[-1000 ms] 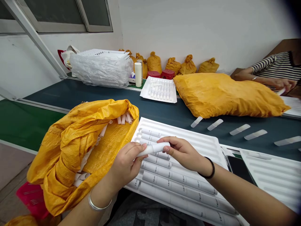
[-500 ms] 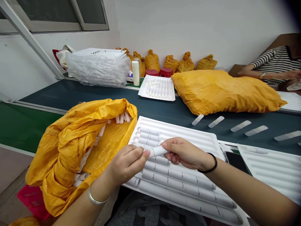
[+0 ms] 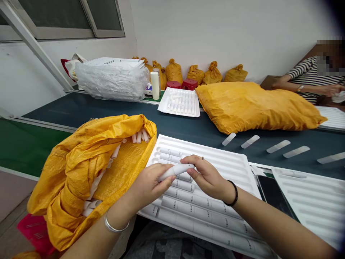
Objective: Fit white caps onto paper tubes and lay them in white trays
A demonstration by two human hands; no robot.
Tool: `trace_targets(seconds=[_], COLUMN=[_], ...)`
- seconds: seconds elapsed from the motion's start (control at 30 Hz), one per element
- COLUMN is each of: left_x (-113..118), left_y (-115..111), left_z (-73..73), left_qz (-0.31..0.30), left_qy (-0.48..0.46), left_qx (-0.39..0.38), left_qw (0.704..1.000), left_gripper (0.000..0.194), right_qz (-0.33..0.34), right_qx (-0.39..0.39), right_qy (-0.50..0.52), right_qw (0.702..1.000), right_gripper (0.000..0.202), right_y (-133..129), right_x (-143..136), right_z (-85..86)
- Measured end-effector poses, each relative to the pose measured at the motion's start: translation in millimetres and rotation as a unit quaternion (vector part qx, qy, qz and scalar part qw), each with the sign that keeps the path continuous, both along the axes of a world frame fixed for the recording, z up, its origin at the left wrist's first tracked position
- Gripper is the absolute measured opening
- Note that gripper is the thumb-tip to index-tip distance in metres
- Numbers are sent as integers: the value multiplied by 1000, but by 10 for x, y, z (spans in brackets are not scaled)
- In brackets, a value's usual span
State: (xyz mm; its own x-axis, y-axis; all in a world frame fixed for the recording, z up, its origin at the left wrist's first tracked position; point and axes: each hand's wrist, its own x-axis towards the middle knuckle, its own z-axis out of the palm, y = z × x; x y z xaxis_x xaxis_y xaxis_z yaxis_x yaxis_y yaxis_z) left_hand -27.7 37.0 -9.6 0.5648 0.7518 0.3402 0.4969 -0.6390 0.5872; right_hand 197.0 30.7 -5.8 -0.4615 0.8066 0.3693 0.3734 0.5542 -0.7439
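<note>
The near tray [image 3: 221, 158] is the landmark. A gaping yellow sack [image 3: 75, 162] presses against its left side, with loose white tubes in its mouth. Right of the tray lie a phone [image 3: 272, 196] and a second tray [image 3: 309, 198]; beyond it, on the bench [image 3: 107, 108], a full yellow sack [image 3: 256, 108] takes up much room. Farther back than the tray are a tray of short tubes [image 3: 179, 102], a plastic-wrapped bundle [image 3: 113, 81] and, to the right, a person in a striped top [image 3: 304, 72]. Both hands and forearms hide part of the tray.

The jointed tube [image 3: 176, 171] is held above the tray. The left hand [image 3: 155, 183] is closed around its near part; the right hand [image 3: 208, 176] has thumb and forefinger at its far end, and I cannot tell whether they pinch it.

Half a second ago the left fingertips gripped near the joint; now more of the tube shows and the right fingers are straighter. The sacks remain in place.

Beyond the tray's right side, five pale tubes [image 3: 278, 146] are clear; past its back, two red stools [image 3: 190, 84] and four clearly separate tied sacks [image 3: 212, 73].
</note>
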Motion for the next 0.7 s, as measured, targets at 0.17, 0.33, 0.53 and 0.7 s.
trace_targets(seconds=[0.17,0.33,0.53,0.7], left_x=[-2,8,51,86], left_y=[-43,-69,-41,-143], left_z=[27,-17,-37,68], left_qz=[-10,-7,-4,-19], left_qy=[-14,2,-2,-68], left_qx=[7,41,65,-5], left_qw=[1000,999,998,998], left_gripper=[20,20,43,71], right_qz=[-1,-21,-17,4], right_qx=[-13,-100,-70,-1], right_qy=[-29,-30,-25,-43], right_qw=[999,994,997,999], right_gripper=[23,26,27,26], right_y=[-6,-39,23,-76], right_x=[44,43,78,52], right_z=[39,82,56,70])
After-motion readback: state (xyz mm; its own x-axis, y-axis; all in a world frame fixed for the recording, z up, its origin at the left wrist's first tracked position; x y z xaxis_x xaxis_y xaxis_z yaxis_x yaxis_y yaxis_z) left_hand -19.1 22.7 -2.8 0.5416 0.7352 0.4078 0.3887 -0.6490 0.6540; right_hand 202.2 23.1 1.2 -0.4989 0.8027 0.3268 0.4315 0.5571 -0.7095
